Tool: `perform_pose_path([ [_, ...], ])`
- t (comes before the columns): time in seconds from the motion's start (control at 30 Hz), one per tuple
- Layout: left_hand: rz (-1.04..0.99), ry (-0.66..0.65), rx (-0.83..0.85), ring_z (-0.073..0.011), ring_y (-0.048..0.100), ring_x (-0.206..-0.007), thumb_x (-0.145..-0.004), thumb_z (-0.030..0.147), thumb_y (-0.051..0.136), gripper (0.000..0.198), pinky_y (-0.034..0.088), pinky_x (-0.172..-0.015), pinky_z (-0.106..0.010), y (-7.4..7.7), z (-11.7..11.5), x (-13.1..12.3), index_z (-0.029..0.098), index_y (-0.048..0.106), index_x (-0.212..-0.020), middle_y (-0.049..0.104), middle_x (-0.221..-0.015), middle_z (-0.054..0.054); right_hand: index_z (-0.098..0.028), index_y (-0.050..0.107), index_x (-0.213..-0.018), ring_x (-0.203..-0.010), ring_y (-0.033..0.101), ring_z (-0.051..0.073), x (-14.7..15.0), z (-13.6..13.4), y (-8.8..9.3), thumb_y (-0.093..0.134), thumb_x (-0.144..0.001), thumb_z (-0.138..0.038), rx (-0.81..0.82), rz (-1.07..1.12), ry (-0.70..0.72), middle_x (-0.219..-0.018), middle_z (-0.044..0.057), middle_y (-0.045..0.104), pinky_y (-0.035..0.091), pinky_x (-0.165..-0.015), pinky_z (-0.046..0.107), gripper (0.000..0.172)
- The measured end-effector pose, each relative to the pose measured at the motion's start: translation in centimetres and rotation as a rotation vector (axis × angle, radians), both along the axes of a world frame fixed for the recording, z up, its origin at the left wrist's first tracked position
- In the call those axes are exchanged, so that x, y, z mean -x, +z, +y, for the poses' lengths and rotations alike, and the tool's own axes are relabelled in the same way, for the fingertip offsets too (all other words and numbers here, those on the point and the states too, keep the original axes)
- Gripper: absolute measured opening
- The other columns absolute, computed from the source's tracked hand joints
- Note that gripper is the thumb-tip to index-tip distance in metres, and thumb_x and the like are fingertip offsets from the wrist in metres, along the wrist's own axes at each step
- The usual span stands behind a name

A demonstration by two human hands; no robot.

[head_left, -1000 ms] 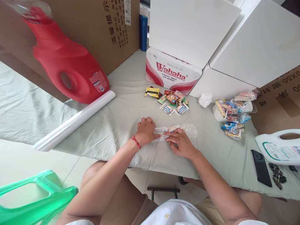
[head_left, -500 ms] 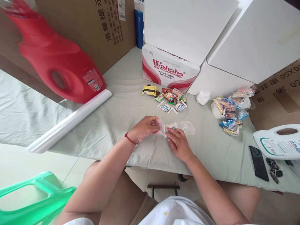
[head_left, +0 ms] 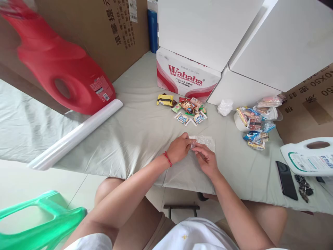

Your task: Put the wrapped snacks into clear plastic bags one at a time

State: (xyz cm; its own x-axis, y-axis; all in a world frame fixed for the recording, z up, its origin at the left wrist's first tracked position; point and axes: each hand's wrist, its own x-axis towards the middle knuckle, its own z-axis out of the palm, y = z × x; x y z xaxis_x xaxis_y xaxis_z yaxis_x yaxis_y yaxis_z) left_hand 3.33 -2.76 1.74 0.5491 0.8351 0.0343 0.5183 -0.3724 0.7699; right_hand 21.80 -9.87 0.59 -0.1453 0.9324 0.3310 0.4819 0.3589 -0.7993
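Note:
A sheet of clear plastic film (head_left: pixel 206 141) lies on the cloth-covered table, partly gathered between my hands. My left hand (head_left: pixel 180 147), with a red cord at the wrist, pinches the film from the left. Opposite it, my right hand (head_left: pixel 205 158) presses its fingertips on the same bunched film, almost touching the left fingers. The small snack packet inside the wrap is mostly hidden by my fingers. Just beyond lie two white-and-blue snack packets (head_left: pixel 182 118) and a small pile of wrapped snacks (head_left: pixel 189 105), with a yellow packet (head_left: pixel 164 100) at its left.
A roll of plastic film (head_left: pixel 78 133) and a red jug (head_left: pixel 65 69) lie left. At right are a tub of snacks (head_left: pixel 240 121), crumpled film (head_left: pixel 225 107), a phone (head_left: pixel 286 180), keys (head_left: pixel 304 189) and a white bottle (head_left: pixel 309 158). A Wahaha carton (head_left: pixel 187 74) stands behind.
My left hand has moved right, up against my right hand, folding the film over the packet. The packet, visible between my hands before, is now mostly covered.

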Motion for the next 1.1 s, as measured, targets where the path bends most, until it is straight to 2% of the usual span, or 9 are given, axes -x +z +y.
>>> perform_pose_path([
  [0.1, 0.242, -0.045, -0.085, -0.0214, 0.066, -0.096, -0.103, 0.030, 0.045, 0.040, 0.052, -0.079, -0.032, 0.9, -0.1, -0.4, 0.027, 0.069, -0.134, 0.060, -0.113, -0.008, -0.026, 0.073, -0.100, -0.108, 0.067, 0.023, -1.5, 0.5, 0.2, 0.051, -0.100, -0.027, -0.084, 0.023, -0.297, -0.111, 0.007, 0.074, 0.054, -0.098, 0.043, 0.022],
  [0.2, 0.404, -0.043, -0.119, -0.0239, 0.067, -0.100, -0.104, 0.040, 0.047, 0.040, 0.051, -0.073, -0.032, 1.9, -0.4, -1.0, 0.030, 0.065, -0.138, 0.059, -0.121, -0.009, -0.023, 0.069, -0.118, -0.118, 0.057, 0.029, -3.4, 2.2, 0.3, 0.056, -0.095, -0.038, -0.091, -0.186, -0.539, -0.117, 0.011, 0.072, 0.047, -0.104, 0.050, 0.030],
  [0.33, 0.509, -0.035, -0.140, -0.0263, 0.067, -0.104, -0.103, 0.040, 0.049, 0.043, 0.052, -0.072, -0.032, 2.4, -0.8, -1.6, 0.032, 0.058, -0.145, 0.058, -0.126, -0.010, -0.018, 0.066, -0.129, -0.123, 0.050, 0.033, -5.0, 5.0, 0.5, 0.066, -0.084, -0.052, 0.133, -0.389, -0.412, -0.111, 0.013, 0.071, 0.042, -0.106, 0.051, 0.057],
  [0.47, 0.452, -0.037, -0.185, -0.0278, 0.067, -0.105, -0.102, 0.054, 0.047, 0.055, 0.053, -0.073, -0.034, 2.2, -1.1, -1.3, 0.027, 0.055, -0.149, 0.058, -0.127, -0.012, -0.020, 0.076, -0.090, -0.100, 0.058, 0.028, -5.6, 6.3, 1.3, 0.070, -0.077, -0.054, 0.369, -0.352, -0.258, -0.085, 0.007, 0.068, 0.048, -0.088, 0.037, 0.037],
  [0.6, 0.343, -0.004, -0.192, -0.0223, 0.069, -0.096, -0.108, 0.044, 0.029, 0.051, 0.051, -0.072, -0.033, 1.9, -0.8, -0.9, 0.027, 0.055, -0.148, 0.061, -0.118, -0.008, -0.020, 0.071, -0.077, -0.082, 0.058, 0.020, -5.7, 5.6, 2.4, 0.074, -0.072, -0.054, 0.409, -0.123, -0.294, -0.086, 0.003, 0.064, 0.047, -0.075, 0.031, 0.035],
  [0.77, 0.433, 0.012, -0.217, -0.0241, 0.069, -0.090, -0.105, 0.036, 0.039, 0.038, 0.048, -0.065, -0.033, 1.4, -0.5, -1.7, 0.025, 0.066, -0.130, 0.062, -0.116, -0.009, -0.021, 0.062, -0.076, -0.056, 0.048, 0.012, -4.5, 3.9, 3.5, 0.084, -0.062, -0.053, 0.624, 0.322, -0.330, -0.063, -0.005, 0.056, 0.039, -0.051, 0.025, 0.041],
  [0.9, 0.419, 0.046, -0.191, -0.0244, 0.069, -0.094, -0.104, 0.036, 0.042, 0.036, 0.049, -0.069, -0.033, 1.3, -0.7, -2.3, 0.024, 0.065, -0.129, 0.061, -0.117, -0.011, -0.022, 0.056, -0.072, -0.045, 0.034, 0.007, -1.8, 3.5, 4.5, 0.089, -0.058, -0.048, 0.569, 0.572, -0.439, -0.054, -0.010, 0.045, 0.023, -0.041, 0.022, 0.044],
  [1.03, 0.258, 0.054, -0.132, -0.0251, 0.067, -0.091, -0.098, 0.027, 0.048, 0.032, 0.052, -0.077, -0.036, 0.8, -0.4, -1.7, 0.017, 0.067, -0.121, 0.061, -0.112, -0.013, -0.022, 0.061, -0.079, -0.045, 0.035, 0.009, 2.5, 4.1, 4.1, 0.083, -0.066, -0.048, 0.534, 0.610, -0.378, -0.051, -0.010, 0.044, 0.026, -0.042, 0.023, 0.037],
  [1.1, 0.059, 0.041, 0.003, -0.0234, 0.066, -0.089, -0.089, 0.017, 0.054, 0.028, 0.052, -0.081, -0.036, 0.7, 0.1, -0.8, 0.014, 0.069, -0.112, 0.063, -0.104, -0.012, -0.021, 0.065, -0.084, -0.049, 0.042, 0.011, 4.5, 4.3, 3.3, 0.076, -0.074, -0.049, 0.490, 0.540, -0.329, -0.056, -0.007, 0.052, 0.034, -0.046, 0.024, 0.032],
])
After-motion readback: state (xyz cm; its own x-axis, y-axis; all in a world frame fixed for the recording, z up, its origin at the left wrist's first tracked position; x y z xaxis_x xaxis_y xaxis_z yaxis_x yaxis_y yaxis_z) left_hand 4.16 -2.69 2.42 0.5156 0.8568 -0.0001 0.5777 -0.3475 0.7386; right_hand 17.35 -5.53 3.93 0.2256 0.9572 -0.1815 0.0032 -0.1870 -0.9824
